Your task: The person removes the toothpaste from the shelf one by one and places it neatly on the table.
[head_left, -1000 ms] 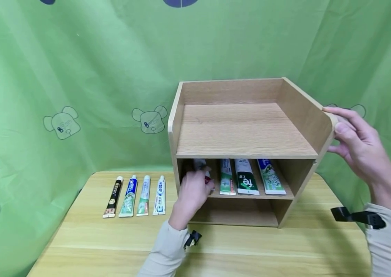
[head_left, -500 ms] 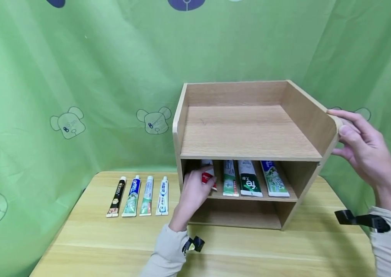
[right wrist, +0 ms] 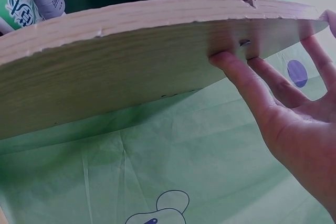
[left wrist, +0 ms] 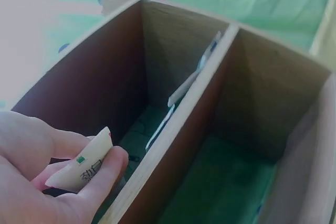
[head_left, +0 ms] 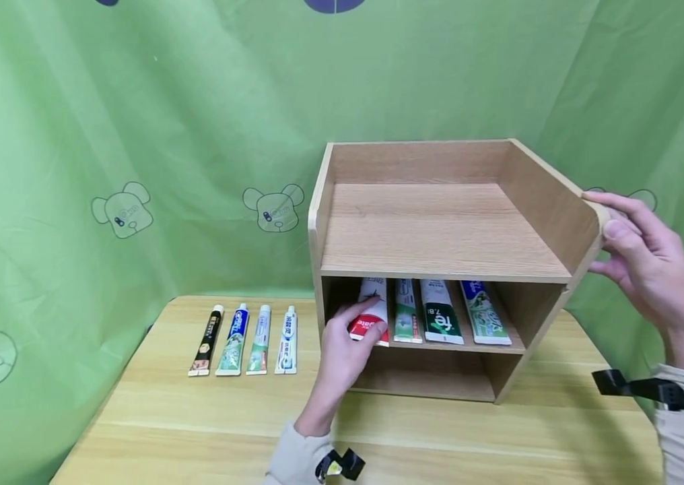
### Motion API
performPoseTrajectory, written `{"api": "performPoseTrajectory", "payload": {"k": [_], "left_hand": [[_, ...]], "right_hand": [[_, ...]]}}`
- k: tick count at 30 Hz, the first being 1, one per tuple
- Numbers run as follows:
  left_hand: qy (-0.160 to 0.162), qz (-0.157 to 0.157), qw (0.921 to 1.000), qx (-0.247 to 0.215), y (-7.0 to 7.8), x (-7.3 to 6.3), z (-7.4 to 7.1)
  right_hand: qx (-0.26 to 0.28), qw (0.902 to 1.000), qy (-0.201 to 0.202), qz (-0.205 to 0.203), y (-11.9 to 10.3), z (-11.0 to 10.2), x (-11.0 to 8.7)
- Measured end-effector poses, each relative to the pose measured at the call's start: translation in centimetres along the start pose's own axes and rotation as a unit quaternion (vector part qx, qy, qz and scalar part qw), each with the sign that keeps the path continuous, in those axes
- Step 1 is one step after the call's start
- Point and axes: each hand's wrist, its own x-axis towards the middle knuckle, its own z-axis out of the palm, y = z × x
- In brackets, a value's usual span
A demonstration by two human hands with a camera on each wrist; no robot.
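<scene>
A red-and-white toothpaste tube (head_left: 372, 311) is pinched near its flat crimped end by my left hand (head_left: 345, 350), at the left of the wooden shelf's (head_left: 439, 229) middle compartment. In the left wrist view the tube's end (left wrist: 84, 169) shows between thumb and fingers. Beside it in that compartment lie a slim green-and-white tube (head_left: 406, 313), a dark green-and-white tube (head_left: 441, 316) and a blue-and-green tube (head_left: 486, 316). My right hand (head_left: 651, 263) grips the front edge of the shelf's right side panel; in the right wrist view its fingertips (right wrist: 223, 59) press the panel's outer face.
Left of the shelf, a black tube (head_left: 206, 342), a blue-and-green tube (head_left: 233, 342), a slim pale tube (head_left: 260, 342) and a white-and-blue tube (head_left: 287, 342) lie in a row on the wooden table (head_left: 196, 431). A green curtain (head_left: 196, 121) hangs behind.
The red-and-white tube has come forward and to the right within the compartment, nearer the other tubes, with my left hand on it. My right hand keeps its grip on the panel.
</scene>
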Motion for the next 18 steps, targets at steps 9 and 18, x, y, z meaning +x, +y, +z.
{"api": "performPoseTrajectory", "payload": {"k": [9, 18], "left_hand": [[-0.043, -0.059, 0.9855, -0.153, 0.1, -1.0, -0.7], [-0.064, -0.096, 0.9696, -0.216, 0.1, -1.9, -1.3]], "right_hand": [[0.000, 1.0000, -0.001, -0.003, 0.1, 0.0, -0.1], [-0.002, 1.0000, -0.002, -0.006, 0.1, 0.0, 0.0]]}}
